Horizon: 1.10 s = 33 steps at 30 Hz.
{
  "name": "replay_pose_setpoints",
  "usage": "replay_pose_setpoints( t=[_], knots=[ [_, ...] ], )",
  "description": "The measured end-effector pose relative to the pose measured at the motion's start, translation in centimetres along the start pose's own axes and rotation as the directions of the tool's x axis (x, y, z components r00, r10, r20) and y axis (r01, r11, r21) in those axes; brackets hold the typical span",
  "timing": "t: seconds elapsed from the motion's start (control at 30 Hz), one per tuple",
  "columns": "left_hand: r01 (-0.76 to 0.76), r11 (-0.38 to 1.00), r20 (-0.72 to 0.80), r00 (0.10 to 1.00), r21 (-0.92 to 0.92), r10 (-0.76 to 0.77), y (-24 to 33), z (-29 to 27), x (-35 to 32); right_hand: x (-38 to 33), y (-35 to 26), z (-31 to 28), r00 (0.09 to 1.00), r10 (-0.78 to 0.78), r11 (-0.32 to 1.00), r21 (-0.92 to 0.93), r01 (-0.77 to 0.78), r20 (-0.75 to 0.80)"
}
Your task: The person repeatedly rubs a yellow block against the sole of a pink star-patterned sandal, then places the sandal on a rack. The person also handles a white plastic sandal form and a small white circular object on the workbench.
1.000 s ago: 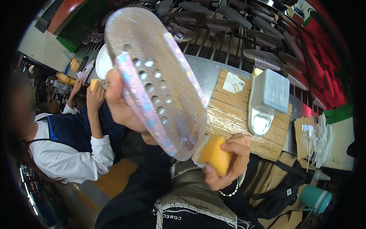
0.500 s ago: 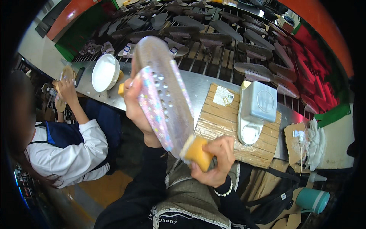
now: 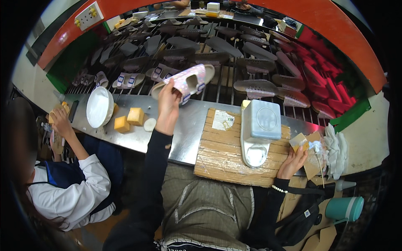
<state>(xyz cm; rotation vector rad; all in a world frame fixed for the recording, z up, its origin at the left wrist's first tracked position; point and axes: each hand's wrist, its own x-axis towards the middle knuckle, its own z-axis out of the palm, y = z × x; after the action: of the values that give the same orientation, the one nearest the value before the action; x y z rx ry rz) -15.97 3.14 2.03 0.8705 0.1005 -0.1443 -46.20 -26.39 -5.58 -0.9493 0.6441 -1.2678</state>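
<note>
My left hand point(image 3: 168, 106) grips a glittery pink two-strap sandal point(image 3: 186, 79) with blue buckles, held upright over the near edge of the conveyor rack. Its fingers close around the strap side, and the fingertips are partly hidden. Far to the right, my right hand point(image 3: 292, 164) pinches a yellow sponge point(image 3: 299, 142) with a pale top, beside a small cardboard piece point(image 3: 315, 165). Between the hands a grey-lidded dispenser point(image 3: 263, 120) with a white cup at its front stands on a wrapped cardboard sheet point(image 3: 215, 161).
Rows of sandals point(image 3: 255, 85) lie on the metal bars, red-lit at the right. A white bowl point(image 3: 99, 106), two yellow sponges point(image 3: 135, 116) and a white disc point(image 3: 149, 124) rest on the steel ledge point(image 3: 184, 138). A co-worker point(image 3: 71, 184) sits left. White cloths point(image 3: 335, 152) hang right.
The sandal has gone from sole-facing, close to me, to upright over the rack in my left hand. My right hand has left its sole and moved right with the sponge. The view has shifted.
</note>
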Motion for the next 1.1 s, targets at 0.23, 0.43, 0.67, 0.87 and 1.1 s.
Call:
replay_pose_setpoints(
  t=[0.23,0.43,0.67,0.87,1.1],
  knots=[
    [-0.362,0.530,0.495,0.859,0.767,-0.129,-6.7,-0.2,10.7,-0.2,0.7,-0.5,0.980,-0.090,0.965,-0.229,0.129,0.175],
    [-0.449,0.047,0.451,0.892,0.892,-0.039,-6.5,-3.4,12.0,-0.6,0.3,0.2,0.985,-0.085,0.942,-0.310,0.128,0.150],
    [-0.132,-0.406,0.299,0.874,0.904,0.383,-0.7,-8.2,19.1,-0.8,0.1,0.8,0.987,-0.074,0.940,-0.320,0.116,0.140],
    [-0.399,0.026,0.372,0.875,0.916,0.309,4.2,-9.4,18.6,-0.8,0.2,0.7,0.985,-0.078,0.936,-0.328,0.126,0.154],
    [-0.613,0.750,0.218,0.790,0.249,0.573,6.7,-1.0,2.0,-1.6,-1.3,2.0,0.986,-0.082,0.937,-0.327,0.125,0.142]
  ],
)
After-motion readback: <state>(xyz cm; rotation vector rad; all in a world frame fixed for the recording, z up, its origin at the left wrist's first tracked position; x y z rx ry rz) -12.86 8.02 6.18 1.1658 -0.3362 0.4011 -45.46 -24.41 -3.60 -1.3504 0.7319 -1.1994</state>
